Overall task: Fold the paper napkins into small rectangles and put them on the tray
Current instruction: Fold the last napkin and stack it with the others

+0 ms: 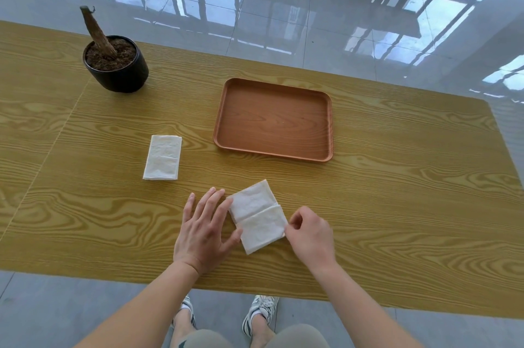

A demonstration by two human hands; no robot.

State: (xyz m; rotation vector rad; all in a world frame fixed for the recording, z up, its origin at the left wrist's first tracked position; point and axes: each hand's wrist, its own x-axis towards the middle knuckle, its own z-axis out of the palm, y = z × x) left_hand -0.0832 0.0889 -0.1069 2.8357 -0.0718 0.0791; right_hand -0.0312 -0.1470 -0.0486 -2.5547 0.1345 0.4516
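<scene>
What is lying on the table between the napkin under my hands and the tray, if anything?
Nothing visible. The napkin being folded has bare table between it and the tray, which holds nothing yet. The other napkin and plant pot sit well off left.

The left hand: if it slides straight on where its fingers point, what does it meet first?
Probably the tray. The left hand lies flat, fingers pointing away and slightly right; bare table lies between. It might just pass the tray's near-left corner.
</scene>
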